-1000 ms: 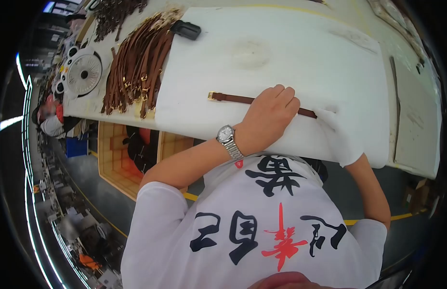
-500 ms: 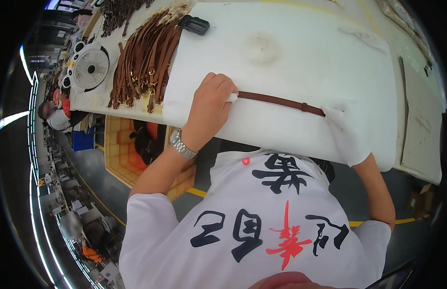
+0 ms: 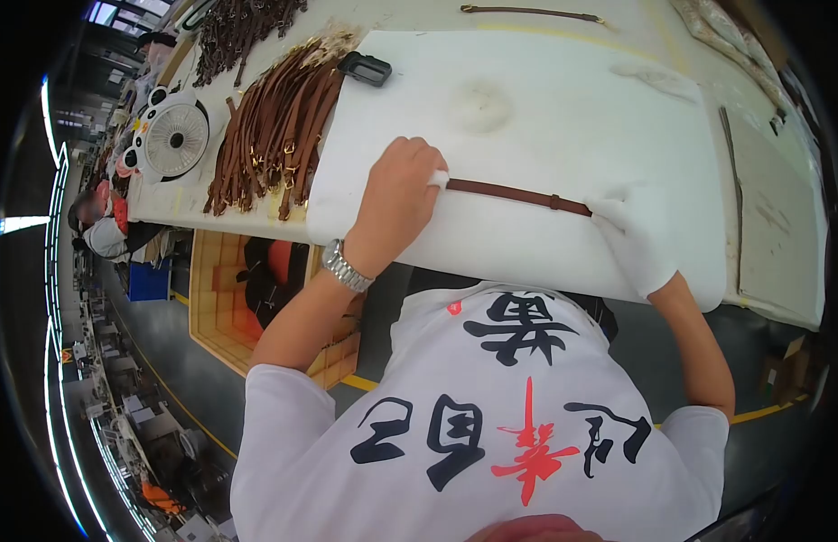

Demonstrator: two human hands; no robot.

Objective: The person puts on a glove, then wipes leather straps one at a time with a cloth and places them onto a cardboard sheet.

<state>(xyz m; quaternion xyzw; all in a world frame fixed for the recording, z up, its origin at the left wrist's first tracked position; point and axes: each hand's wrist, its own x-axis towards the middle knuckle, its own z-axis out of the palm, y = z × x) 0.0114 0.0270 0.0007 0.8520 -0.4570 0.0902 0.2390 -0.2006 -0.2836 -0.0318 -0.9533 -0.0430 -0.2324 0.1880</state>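
A narrow brown leather strap [image 3: 514, 193] with a small keeper loop stretches between my hands, over a white padded sheet [image 3: 545, 108]. My left hand [image 3: 401, 190], bare and with a metal watch at the wrist, is closed on a small piece of white cloth [image 3: 440, 179] at the strap's left end. Whether the fingers also grip the leather itself is hidden. In a white glove, my right hand [image 3: 631, 239] pinches the strap's right end, its fingertips partly lost against the sheet.
Many brown straps with brass buckles [image 3: 279, 135] lie in a heap at left, by a white fan [image 3: 173, 140]. A black plastic holder [image 3: 365, 69] sits on the sheet's far corner. One strap [image 3: 532, 13] lies at the back. Below stands a yellow crate [image 3: 216, 289].
The view has tilted slightly, bringing the strap at the back into sight. My right hand appears a little further left; both hands keep the strap stretched between them.
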